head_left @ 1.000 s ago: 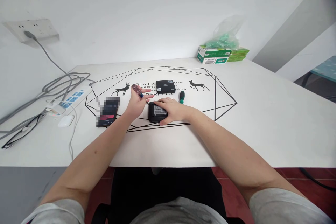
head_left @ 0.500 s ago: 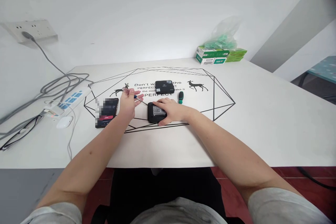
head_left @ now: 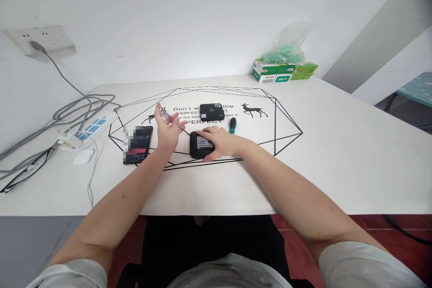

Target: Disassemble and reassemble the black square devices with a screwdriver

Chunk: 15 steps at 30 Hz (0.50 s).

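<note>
My left hand (head_left: 167,131) holds a screwdriver (head_left: 166,115) with a clear handle, its thumb lifted off and fingers around the handle. The thin shaft slants down to the right, its tip at the upper left corner of a black box-shaped device (head_left: 195,146) with a white label. Across the right part of that device lies my right hand (head_left: 218,142), gripping it against the table. Behind it rests another flat black device (head_left: 211,111) with small stickers. A short green and black screwdriver (head_left: 232,125) lies just beyond my right hand.
A phone (head_left: 138,145) lies left of my left hand. Farther left are a power strip (head_left: 92,129), grey cables (head_left: 77,101), a white earbud case (head_left: 83,156) and glasses (head_left: 29,171). Green and white boxes (head_left: 273,72) with a plastic bag (head_left: 286,49) stand against the wall.
My left hand has shifted slightly right and turned about the screwdriver, its thumb now raised away from the handle. My right hand and the labelled device have stayed in place.
</note>
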Tool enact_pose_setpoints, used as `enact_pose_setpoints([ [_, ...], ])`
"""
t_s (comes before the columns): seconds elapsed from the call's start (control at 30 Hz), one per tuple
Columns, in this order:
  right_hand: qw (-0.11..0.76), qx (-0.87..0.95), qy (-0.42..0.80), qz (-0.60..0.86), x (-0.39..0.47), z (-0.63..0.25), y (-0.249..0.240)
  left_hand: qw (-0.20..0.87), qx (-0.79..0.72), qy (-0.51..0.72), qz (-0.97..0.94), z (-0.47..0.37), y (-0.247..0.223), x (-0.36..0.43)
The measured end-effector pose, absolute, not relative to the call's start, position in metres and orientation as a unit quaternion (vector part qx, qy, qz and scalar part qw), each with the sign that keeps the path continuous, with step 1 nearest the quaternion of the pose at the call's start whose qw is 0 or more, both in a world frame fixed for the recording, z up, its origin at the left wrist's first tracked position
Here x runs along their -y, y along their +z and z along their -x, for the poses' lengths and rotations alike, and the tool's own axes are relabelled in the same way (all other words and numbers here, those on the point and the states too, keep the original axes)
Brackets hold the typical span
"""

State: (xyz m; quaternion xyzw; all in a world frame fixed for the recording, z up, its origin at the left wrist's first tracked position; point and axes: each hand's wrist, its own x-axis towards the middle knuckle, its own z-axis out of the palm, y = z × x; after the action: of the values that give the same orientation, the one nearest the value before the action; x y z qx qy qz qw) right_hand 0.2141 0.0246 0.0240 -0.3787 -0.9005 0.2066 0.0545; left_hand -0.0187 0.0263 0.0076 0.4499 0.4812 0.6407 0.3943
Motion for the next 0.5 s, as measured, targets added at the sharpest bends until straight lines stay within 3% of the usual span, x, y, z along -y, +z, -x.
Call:
enact_pose_setpoints([
  [0.27, 0.062, 0.902, 0.21, 0.372, -0.027, -0.215, 0.021, 0.503, -0.517, 0.64, -0.266, 0.032, 0.006, -0.037],
  [0.5, 0.062, 0.901, 0.251, 0.349, -0.037, -0.225, 0.015, 0.52, -0.524, 0.616, -0.275, 0.031, 0.011, -0.036],
])
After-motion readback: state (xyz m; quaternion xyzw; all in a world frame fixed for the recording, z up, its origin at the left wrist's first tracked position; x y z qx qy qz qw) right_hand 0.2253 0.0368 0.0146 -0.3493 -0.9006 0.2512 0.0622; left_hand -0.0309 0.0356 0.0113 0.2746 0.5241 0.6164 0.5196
